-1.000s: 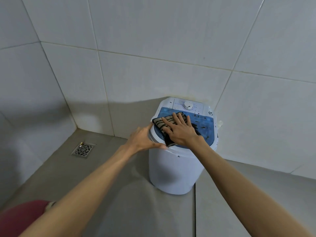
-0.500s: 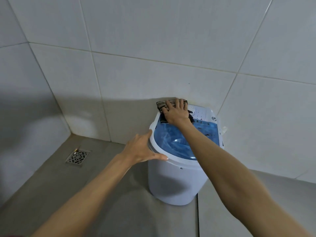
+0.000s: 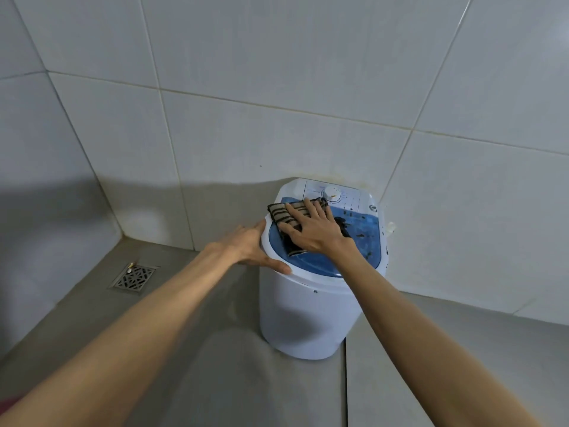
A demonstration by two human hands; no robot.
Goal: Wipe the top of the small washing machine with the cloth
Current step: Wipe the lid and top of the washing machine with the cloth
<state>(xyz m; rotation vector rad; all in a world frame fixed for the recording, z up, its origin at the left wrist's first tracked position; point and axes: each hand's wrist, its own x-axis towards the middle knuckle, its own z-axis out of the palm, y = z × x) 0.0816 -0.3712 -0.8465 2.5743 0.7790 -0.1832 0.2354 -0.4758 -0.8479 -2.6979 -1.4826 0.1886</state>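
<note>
A small white washing machine (image 3: pixel 303 315) stands on the floor in the wall corner. Its top has a blue see-through lid (image 3: pixel 366 234) and a white control panel with a dial (image 3: pixel 332 192) at the back. A folded beige cloth with dark stripes (image 3: pixel 281 212) lies on the left half of the lid. My right hand (image 3: pixel 317 231) presses flat on the cloth with fingers spread. My left hand (image 3: pixel 251 248) grips the machine's left rim, thumb along the front edge.
White tiled walls close in behind and to the right of the machine. A metal floor drain (image 3: pixel 134 277) sits in the grey floor to the left. A tile joint runs along the floor under the machine's right side.
My right hand has drawn the cloth back from the control panel onto the left part of the blue lid. My left hand stays on the rim.
</note>
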